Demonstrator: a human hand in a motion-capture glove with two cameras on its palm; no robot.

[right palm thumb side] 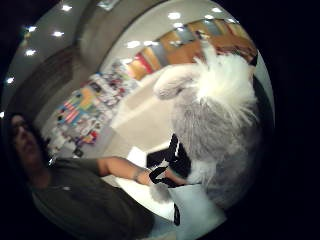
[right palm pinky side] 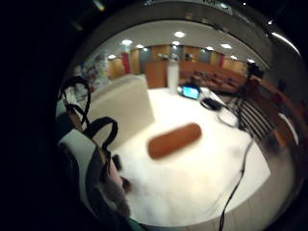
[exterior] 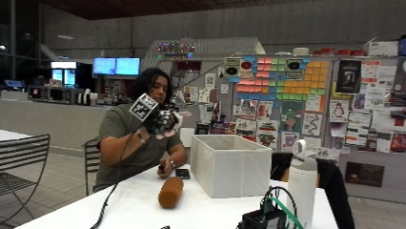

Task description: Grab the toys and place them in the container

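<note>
In the outside view my gloved right hand [exterior: 157, 122] is raised at chest height, left of the white fabric container [exterior: 231, 164], and it grips a grey and white plush toy [exterior: 174, 125]. That furry toy [right palm thumb side: 220, 115] fills much of the thumb side palm view, and a bit of it [right palm pinky side: 114, 188] shows beside the palm in the other. A brown sausage-shaped toy [exterior: 170, 192] lies on the white table [exterior: 139, 210] in front of the container. From the palm, the brown toy [right palm pinky side: 174, 140] lies beside the container [right palm pinky side: 126, 108].
A tall white bottle [exterior: 302, 183] and a black device with cables [exterior: 266, 217] stand at the table's near right. The person's bare left hand [exterior: 166, 168] rests on the table by a dark phone [exterior: 183, 173]. A metal chair [exterior: 22, 157] stands at the left.
</note>
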